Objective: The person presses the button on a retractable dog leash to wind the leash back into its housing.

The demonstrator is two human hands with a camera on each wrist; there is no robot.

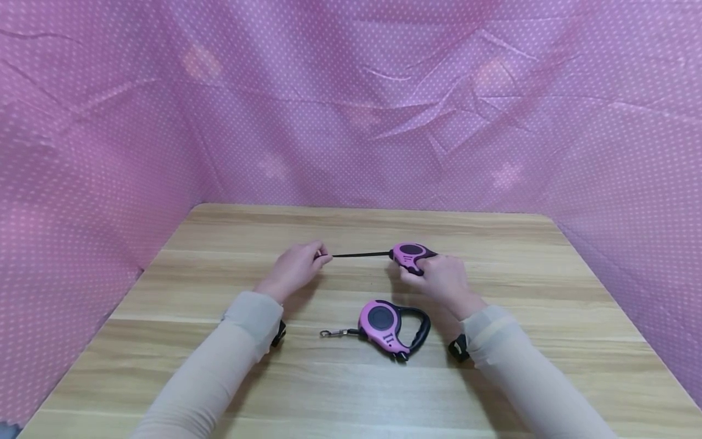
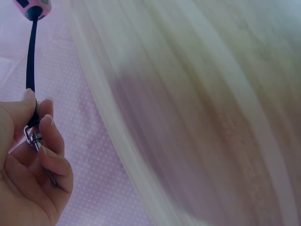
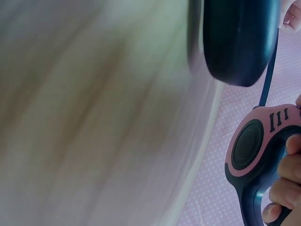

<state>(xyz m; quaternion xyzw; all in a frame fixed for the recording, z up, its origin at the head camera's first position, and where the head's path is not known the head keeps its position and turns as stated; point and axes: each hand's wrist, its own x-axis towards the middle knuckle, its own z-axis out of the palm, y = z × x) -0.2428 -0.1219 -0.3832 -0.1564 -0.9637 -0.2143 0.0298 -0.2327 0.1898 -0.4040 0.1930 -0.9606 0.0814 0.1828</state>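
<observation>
A pink and black retractable dog leash is held above the table by my right hand, whose fingers curl round its black handle. Its black strap runs straight out to the left. My left hand pinches the strap's end between thumb and fingers. In the left wrist view the metal clip lies within the curled fingers of that hand, partly hidden by them. The right wrist view shows the leash's casing and several fingers wrapped round the handle.
A second pink and black retractable leash lies on the wooden table between my forearms. Its metal clip points left. Pink dotted cloth hangs behind the table and along both sides.
</observation>
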